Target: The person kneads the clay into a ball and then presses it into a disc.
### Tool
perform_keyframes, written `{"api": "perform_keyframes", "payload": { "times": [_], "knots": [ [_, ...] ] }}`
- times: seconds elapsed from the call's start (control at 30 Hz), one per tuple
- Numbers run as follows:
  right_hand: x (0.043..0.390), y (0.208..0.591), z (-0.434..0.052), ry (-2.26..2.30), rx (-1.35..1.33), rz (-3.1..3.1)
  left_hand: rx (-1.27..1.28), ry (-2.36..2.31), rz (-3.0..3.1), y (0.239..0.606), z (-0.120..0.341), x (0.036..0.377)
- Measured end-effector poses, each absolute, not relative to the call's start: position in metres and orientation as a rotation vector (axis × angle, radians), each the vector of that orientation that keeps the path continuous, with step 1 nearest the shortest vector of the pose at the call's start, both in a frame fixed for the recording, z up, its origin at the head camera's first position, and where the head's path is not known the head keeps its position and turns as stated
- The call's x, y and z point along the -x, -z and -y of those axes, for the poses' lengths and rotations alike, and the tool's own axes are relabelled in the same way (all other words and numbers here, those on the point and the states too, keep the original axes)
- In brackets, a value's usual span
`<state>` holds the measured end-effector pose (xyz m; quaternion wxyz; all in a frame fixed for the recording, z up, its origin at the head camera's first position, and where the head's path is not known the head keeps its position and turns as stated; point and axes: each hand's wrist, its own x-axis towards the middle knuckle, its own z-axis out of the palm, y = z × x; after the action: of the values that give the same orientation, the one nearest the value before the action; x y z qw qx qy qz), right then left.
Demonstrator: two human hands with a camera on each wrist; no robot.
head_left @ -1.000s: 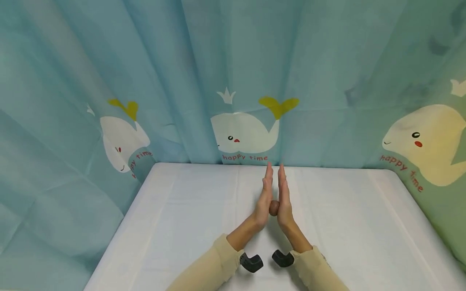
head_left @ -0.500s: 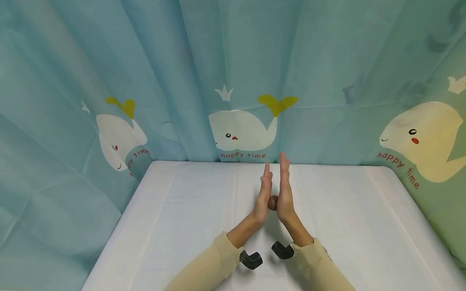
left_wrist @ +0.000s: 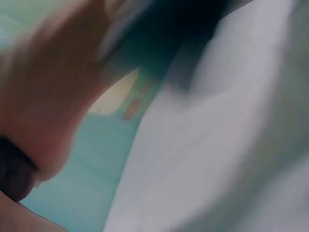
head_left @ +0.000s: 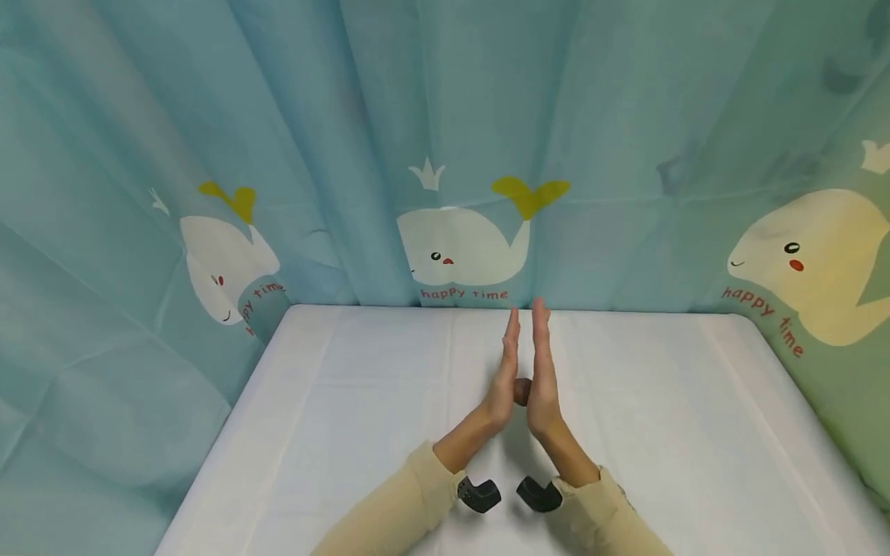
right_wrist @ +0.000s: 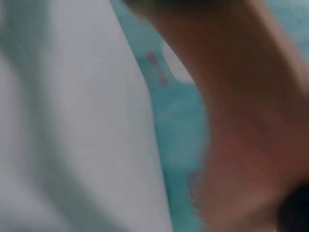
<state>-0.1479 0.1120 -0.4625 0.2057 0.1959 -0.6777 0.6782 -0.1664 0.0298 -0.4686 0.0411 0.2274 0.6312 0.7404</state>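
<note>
A small brown ball (head_left: 521, 391) sits between the two palms in the head view, its right side partly covered. My left hand (head_left: 502, 386) stands on edge with its fingers straight, palm against the ball. Facing it, my right hand (head_left: 544, 386) is likewise flat and upright, its fingertips reaching a little farther forward. The fingertips of the two hands are a small gap apart. In the left wrist view the ball (left_wrist: 17, 171) looks dark, wedged between the palms. The right wrist view is blurred, with the right hand (right_wrist: 251, 121) filling its right side.
A white-covered table (head_left: 375, 386) lies under both hands. Behind it hangs a blue-green curtain (head_left: 626, 154) printed with whales. Black curved mounts (head_left: 480, 494) stick out from both cuffs and face each other closely.
My right hand has slid forward past the left, then slightly back. The ball has stayed between the palms, shifting a little with them. The head view has tilted slightly.
</note>
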Motion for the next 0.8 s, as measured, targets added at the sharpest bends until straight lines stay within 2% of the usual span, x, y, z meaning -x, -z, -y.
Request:
{"api": "perform_keyframes", "payload": {
  "times": [0.17, 0.37, 0.57, 0.8],
  "knots": [
    [0.172, 0.473, -0.129, -1.86, -0.518, 1.888, -0.705, -2.323, -1.804, 0.467, -0.031, 0.155],
    [0.155, 0.49, -0.114, -2.118, -0.482, 1.92, -0.786, -2.338, -1.88, 0.453, -0.022, 0.17],
    [0.14, 0.468, -0.102, -2.082, -0.622, 1.865, -0.763, -2.256, -2.018, 0.461, -0.023, 0.185],
    [0.171, 0.459, -0.127, -2.037, -0.528, 1.82, -0.804, -2.199, -1.95, 0.458, -0.031, 0.166]
  ]
}}
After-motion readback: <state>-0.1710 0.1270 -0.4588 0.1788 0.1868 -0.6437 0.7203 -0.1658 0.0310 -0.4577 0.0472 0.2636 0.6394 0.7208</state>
